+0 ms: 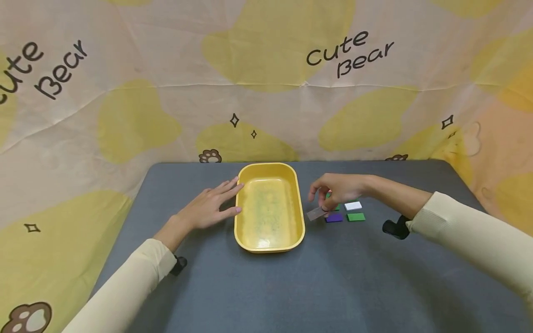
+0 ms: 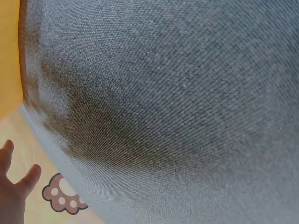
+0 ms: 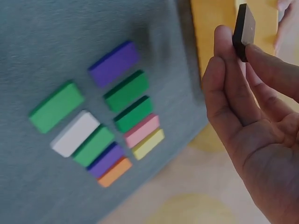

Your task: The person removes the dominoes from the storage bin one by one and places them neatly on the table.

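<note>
In the head view a yellow plastic tray (image 1: pixel 268 208) stands mid-table with nothing in it. My left hand (image 1: pixel 208 206) has its fingers extended, fingertips at the tray's left rim. Right of the tray, my right hand (image 1: pixel 339 187) pinches a dark brown rectangular block (image 3: pixel 245 32) between thumb and fingers, raised above the table. Below it, small coloured blocks lie in two rows, partly hidden by the hand in the head view. The right wrist view shows a purple block (image 3: pixel 114 63), a green block (image 3: pixel 57 106), a white block (image 3: pixel 75 134) and several others.
The pink block (image 3: pixel 142 130), yellow block (image 3: pixel 148 144) and orange block (image 3: pixel 115 172) lie at the far ends of the rows. Everything stands on a grey cloth-covered table (image 1: pixel 266 291). A patterned curtain (image 1: pixel 266 55) hangs right behind its back edge.
</note>
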Tool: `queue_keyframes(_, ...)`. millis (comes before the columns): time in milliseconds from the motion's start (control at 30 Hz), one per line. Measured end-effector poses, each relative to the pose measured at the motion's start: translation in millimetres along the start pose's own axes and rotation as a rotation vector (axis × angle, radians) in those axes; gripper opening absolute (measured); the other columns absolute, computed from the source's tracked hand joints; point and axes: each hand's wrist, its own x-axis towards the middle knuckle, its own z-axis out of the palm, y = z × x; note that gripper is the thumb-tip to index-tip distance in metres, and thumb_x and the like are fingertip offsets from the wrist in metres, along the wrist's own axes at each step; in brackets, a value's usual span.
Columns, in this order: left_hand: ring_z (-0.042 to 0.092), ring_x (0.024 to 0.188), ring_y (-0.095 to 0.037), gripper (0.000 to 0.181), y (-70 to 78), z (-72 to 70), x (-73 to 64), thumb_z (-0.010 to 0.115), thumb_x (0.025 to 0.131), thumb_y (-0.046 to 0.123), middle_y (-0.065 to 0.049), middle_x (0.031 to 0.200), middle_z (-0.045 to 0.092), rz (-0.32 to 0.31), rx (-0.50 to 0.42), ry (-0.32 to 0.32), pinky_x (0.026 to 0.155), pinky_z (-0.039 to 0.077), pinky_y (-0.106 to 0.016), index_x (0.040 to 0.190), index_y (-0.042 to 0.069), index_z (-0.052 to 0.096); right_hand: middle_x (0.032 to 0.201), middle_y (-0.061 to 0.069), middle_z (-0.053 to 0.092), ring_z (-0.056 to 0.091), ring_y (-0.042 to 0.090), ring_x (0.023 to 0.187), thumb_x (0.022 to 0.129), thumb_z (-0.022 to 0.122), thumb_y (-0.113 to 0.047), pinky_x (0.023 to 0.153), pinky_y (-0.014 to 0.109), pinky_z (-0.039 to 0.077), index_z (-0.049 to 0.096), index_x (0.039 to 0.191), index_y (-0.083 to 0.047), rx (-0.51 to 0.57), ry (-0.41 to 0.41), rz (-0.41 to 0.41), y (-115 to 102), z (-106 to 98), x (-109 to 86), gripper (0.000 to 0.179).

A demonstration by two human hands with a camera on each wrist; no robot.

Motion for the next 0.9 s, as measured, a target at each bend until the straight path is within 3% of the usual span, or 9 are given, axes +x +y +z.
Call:
queue_keyframes(400,0.021,0.150,-0.033,0.076,1.6,-0.4,-2.1,0.044,0.098,0.063,0.000,0.166,0.015,-0.008,-0.010,-0.008,0.111,0.024,-0.064,0.160,0.025,0.024,0.093,0.017,0.062,0.071,0.032,0.089,0.090,0.061,0.010,0.086,0.046,0.056,0.051,0.121,0.012,0.192,0.056,0.078,50.8,14.0,-20.4,0.032)
queue_keyframes(633,0.020,0.150,-0.031,0.076,1.5,-1.1,-0.9,0.043,0.098,0.065,0.001,0.165,0.016,-0.023,-0.020,-0.017,0.111,0.023,-0.064,0.160,0.027,0.024,0.090,0.015,0.064,0.072,0.030,0.088,0.091,0.063,0.006,0.081,0.039,0.057,0.056,0.116,0.009,0.193,0.090,0.083,70.9,22.0,-22.8,0.026)
queue_keyframes(900,0.020,0.150,-0.030,0.077,2.3,-1.1,-1.2,0.043,0.097,0.066,0.001,0.165,0.016,-0.032,-0.017,-0.019,0.111,0.023,-0.065,0.160,0.027,0.024,0.090,0.015,0.060,0.072,0.030,0.090,0.091,0.065,0.004,0.084,0.040,0.057,0.056,0.113,0.008,0.219,0.098,0.110,81.1,27.7,-24.2,0.024)
